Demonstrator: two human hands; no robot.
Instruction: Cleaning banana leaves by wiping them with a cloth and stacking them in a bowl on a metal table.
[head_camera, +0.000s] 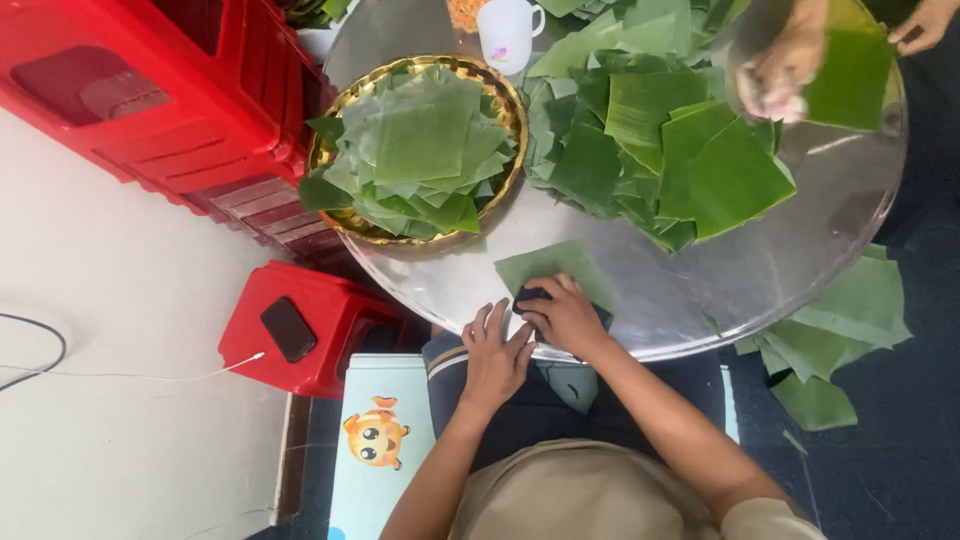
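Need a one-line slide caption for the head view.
Right hand wipes a leaf with a dark cloth on a round metal tray; left hand rests beside it.

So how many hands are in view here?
4: left hand at the tray's near edge, right hand on a dark cloth, two of another person's top right.

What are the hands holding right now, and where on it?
The right hand presses a dark cloth, gripped from above, onto a banana leaf piece. The left hand holds nothing; it rests at the round metal tray's edge.
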